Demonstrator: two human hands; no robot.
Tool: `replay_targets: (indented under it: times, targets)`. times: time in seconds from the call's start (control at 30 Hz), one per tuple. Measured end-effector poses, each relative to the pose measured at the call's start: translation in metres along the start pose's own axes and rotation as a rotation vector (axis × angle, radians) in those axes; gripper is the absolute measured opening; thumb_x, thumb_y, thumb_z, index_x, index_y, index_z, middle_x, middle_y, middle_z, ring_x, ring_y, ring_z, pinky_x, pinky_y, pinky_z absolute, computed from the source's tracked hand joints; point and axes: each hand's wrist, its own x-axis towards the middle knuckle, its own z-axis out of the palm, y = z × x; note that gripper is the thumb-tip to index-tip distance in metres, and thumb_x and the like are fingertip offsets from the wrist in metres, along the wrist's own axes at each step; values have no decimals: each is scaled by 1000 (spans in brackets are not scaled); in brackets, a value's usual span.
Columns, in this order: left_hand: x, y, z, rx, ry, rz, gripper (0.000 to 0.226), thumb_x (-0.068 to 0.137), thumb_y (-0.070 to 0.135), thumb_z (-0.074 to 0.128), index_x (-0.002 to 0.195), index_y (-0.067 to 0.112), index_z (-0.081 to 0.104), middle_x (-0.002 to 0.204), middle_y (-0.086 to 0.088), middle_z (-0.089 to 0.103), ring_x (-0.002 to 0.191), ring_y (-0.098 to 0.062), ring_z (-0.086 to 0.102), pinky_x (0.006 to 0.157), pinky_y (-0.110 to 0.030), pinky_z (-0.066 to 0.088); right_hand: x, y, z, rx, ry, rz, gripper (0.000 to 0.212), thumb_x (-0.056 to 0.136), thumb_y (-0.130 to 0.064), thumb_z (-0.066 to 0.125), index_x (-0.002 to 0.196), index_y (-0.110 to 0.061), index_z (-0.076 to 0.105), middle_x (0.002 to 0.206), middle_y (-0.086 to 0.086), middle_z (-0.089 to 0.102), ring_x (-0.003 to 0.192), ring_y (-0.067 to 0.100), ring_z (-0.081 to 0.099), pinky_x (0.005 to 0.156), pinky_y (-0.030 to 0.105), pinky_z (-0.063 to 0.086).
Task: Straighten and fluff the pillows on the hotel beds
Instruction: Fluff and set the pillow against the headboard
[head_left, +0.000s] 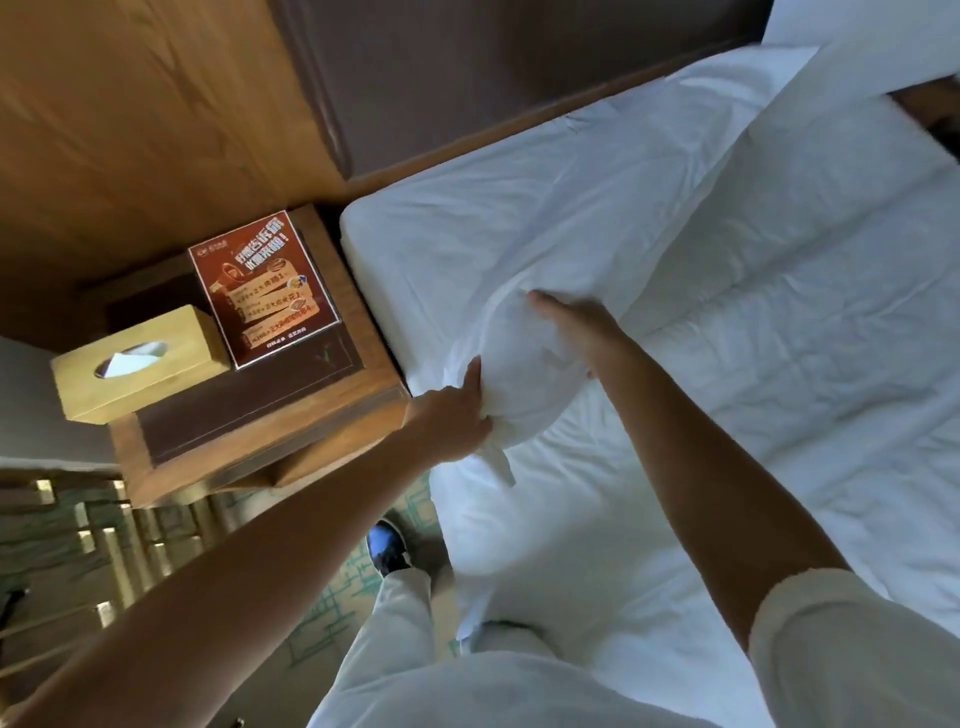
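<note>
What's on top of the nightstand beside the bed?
On the nightstand: a wooden tissue box with a tissue poking out, and a red printed card. What lies beneath them is hidden.

A white pillow (519, 249) lies flat at the head of the bed (779, 364), spreading across the centre of the frame up toward the upper right. Its cover is creased, and the near corner, just left of centre, is bunched into a rounded bulge with a twisted tail of fabric hanging below. A second white pillow (831, 31) peeks in at the top right corner.
</note>
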Motion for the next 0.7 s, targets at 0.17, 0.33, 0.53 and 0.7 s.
replay_targets:
  times: [0.17, 0.33, 0.53, 0.7]
  targets:
    - [-4, -56, 1, -10, -61, 98, 72, 108, 34, 35, 163, 19, -8, 112, -22, 67, 102, -39, 65, 74, -34, 41, -5, -2, 55, -171, 52, 24, 44, 83, -60, 64, 84, -16, 67, 90, 5, 69, 86, 31, 70, 76, 42, 61]
    - [-14, -124, -9, -9, -139, 112, 67, 107, 37, 36, 165, 24, 4, 129, -23, 63, 112, -39, 64, 90, -41, 51, -21, -13, 116, -441, 219, -26, 69, 84, -60, 35, 112, -6, 69, 104, 17, 75, 94, 34, 72, 93, 39, 55]
    - [-21, -157, -26, -66, -158, 135, 65, 106, 34, 36, 164, 21, 9, 130, -22, 65, 114, -38, 65, 94, -42, 53, -33, -43, 145, -552, 296, -35, 62, 99, -48, 28, 120, -6, 67, 110, 16, 74, 109, 33, 67, 97, 39, 51]
    - [-18, -169, -63, -137, -135, 164, 58, 107, 32, 38, 161, 13, 24, 135, -22, 62, 124, -37, 60, 103, -40, 48, -27, -69, 142, -523, 318, -46, 61, 97, -45, 29, 114, -4, 70, 99, 15, 76, 104, 33, 68, 93, 37, 52]
